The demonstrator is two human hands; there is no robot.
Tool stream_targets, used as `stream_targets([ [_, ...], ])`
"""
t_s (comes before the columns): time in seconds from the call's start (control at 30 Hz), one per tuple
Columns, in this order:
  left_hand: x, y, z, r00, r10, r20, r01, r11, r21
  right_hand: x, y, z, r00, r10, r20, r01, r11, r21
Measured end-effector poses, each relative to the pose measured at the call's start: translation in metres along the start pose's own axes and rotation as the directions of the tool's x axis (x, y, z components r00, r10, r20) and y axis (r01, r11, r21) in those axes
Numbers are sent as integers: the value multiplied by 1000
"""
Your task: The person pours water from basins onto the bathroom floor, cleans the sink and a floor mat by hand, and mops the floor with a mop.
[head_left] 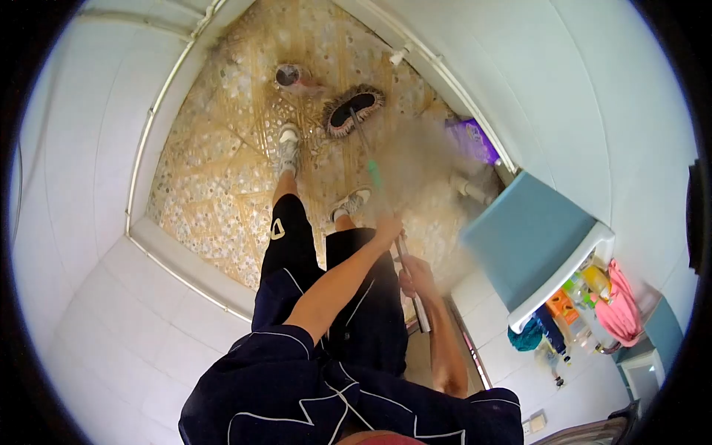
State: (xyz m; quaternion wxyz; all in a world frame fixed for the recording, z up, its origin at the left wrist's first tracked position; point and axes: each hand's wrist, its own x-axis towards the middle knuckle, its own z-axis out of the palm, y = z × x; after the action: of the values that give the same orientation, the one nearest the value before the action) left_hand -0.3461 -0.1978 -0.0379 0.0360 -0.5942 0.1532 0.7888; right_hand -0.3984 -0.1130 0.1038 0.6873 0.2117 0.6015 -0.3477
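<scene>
A flat mop (354,110) with a shaggy fringe and dark centre rests on the patterned floor, ahead of my feet. Its long handle (424,317) runs back toward my body and has a green section partway along. My left hand (389,227) is closed around the handle in front of my thighs. Lower down, nearer my body, my right hand (417,277) also grips it. A blurred smudge covers part of the view near the handle's middle, so the left fingers show poorly.
A roundish clear-and-pink object (291,76) lies on the floor near the mop. To the right are a purple package (478,141) and a blue-topped cabinet (534,237). Several bottles and a pink cloth (620,308) sit beside it. White walls with pipes (152,115) border the floor.
</scene>
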Motion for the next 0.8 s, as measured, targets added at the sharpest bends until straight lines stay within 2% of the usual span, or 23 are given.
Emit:
stream_targets([
  [0.13, 13, 46, -7, 998, 51, 47, -48, 997, -59, 7, -47, 29, 997, -64, -36, 59, 990, -127],
  [0.2, 23, 89, -20, 991, 98, 89, -104, 992, 73, 25, -68, 52, 993, -117, 11, 117, 988, -102],
  [0.23, 40, 98, -29, 977, 192, 92, -202, 972, 118, 37, -75, 65, 995, -97, 25, 98, 994, -50],
  [0.27, 54, 107, -40, 978, 184, 94, -195, 973, 125, 46, -84, 78, 995, -94, 22, 94, 995, -41],
  [0.33, 67, 159, -65, 956, 264, 131, -286, 938, 197, 66, -117, 119, 993, -84, 78, 80, 995, 55],
  [0.43, 61, 274, -97, 961, 274, 44, -278, 946, 165, 113, -168, 186, 985, -90, 145, 82, 995, 62],
  [0.5, 137, 285, -134, 947, 318, -44, -289, 904, 315, 136, -196, 217, 981, -113, 157, 114, 994, 3],
  [0.53, 134, 310, -141, 939, 340, -52, -315, 911, 268, 149, -206, 227, 981, -116, 152, 116, 993, 10],
  [0.6, 127, 355, -153, 931, 362, -47, -342, 911, 230, 178, -224, 240, 978, -118, 171, 136, 986, -95],
  [0.63, 131, 369, -160, 940, 340, 9, -330, 906, 264, 193, -226, 239, 978, -124, 165, 139, 987, -82],
  [0.7, 143, 382, -179, 947, 313, 67, -319, 897, 305, 222, -225, 237, 960, -44, 278, 57, 998, -39],
  [0.73, 154, 381, -188, 915, 399, 62, -368, 759, 537, 226, -227, 240, 960, -47, 276, 58, 998, -30],
  [0.77, 164, 375, -196, 876, 476, 77, -374, 571, 731, 228, -225, 242, 953, -65, 295, 110, 984, -137],
  [0.8, 160, 373, -199, 883, 463, 75, -361, 570, 738, 226, -223, 244, 945, -78, 317, 158, 959, -236],
])
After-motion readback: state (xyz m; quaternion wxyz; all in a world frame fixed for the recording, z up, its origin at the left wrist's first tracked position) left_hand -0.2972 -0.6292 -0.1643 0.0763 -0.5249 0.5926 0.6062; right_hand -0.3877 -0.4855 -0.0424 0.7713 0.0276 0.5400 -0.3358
